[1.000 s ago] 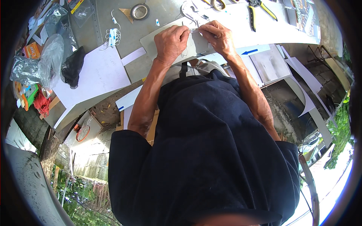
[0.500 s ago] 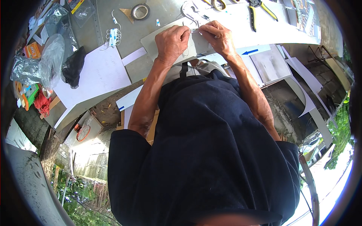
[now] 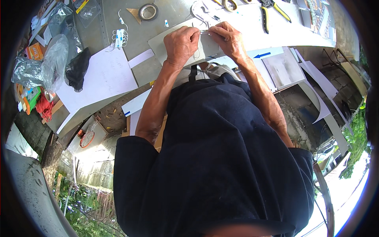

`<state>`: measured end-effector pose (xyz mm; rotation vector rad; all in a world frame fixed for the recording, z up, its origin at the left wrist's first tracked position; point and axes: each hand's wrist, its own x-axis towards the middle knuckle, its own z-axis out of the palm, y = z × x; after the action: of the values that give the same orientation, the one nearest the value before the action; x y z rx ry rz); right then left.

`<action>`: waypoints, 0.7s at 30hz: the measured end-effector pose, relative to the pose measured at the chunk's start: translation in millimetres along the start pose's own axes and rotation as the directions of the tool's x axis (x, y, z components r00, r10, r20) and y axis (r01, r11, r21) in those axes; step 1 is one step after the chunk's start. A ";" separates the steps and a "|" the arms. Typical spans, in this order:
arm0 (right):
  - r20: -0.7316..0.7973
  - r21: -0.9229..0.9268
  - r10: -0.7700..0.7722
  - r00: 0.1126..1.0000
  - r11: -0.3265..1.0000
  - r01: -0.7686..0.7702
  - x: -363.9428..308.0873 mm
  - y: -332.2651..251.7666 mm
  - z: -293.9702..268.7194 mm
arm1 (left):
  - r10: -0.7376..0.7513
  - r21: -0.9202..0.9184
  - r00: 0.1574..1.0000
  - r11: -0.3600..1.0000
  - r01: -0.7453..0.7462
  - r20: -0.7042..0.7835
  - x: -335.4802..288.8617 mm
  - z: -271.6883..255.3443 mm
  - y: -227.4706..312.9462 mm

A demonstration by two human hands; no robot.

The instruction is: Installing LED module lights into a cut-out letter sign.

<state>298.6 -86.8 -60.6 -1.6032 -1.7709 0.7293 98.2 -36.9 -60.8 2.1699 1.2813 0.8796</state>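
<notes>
My left hand (image 3: 181, 45) and my right hand (image 3: 227, 38) meet over a pale grey panel (image 3: 157, 44) at the table's near edge. Fingers of both hands are pinched closed on the two ends of a small, thin, light-coloured piece (image 3: 204, 32), too small to name. A thin wire (image 3: 198, 53) hangs in a curve below my left fingers. Just beyond the hands, a loop of pale wire (image 3: 199, 11) lies on a white sheet. To the left rests a bundle of white wires with small white-and-blue modules (image 3: 119, 38).
A roll of tape (image 3: 148, 12) lies at the back, and yellow-and-black wire strippers (image 3: 265, 17) at the back right. On the left are a large white sheet (image 3: 104, 73), clear plastic bags (image 3: 55, 59), a black cloth (image 3: 77, 71) and red cord (image 3: 44, 108).
Both hands keep almost the same place and the same pinch. The view has shifted very slightly; nothing has been let go or taken hold of.
</notes>
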 end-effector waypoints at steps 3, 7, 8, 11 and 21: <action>-0.003 -0.016 -0.030 1.000 0.999 0.030 -0.2 -4.6 0.1 | -0.045 -0.023 0.999 0.999 0.045 0.011 -0.1 -0.2 2.7; 0.021 -0.059 -0.104 0.994 0.993 0.105 -4.6 -10.3 3.3 | -0.063 -0.028 0.998 0.998 0.063 0.022 0.0 -1.4 3.0; 0.034 -0.099 -0.141 0.989 0.985 0.144 -6.0 -10.0 4.1 | -0.050 -0.030 0.999 0.998 0.050 0.004 0.3 -0.2 3.2; 0.016 -0.178 -0.158 0.987 0.971 0.159 -6.9 -10.4 7.3 | -0.031 -0.036 1.000 0.999 0.031 0.000 1.6 0.7 2.2; 0.055 -0.261 -0.142 0.988 0.953 0.152 -5.1 -20.7 7.6 | 0.035 -0.017 0.998 0.999 -0.034 0.049 -15.8 -5.5 12.4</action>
<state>279.8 -94.0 -50.3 -1.6113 -2.0591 0.4691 95.8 -56.2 -53.3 2.1936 1.2122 0.8417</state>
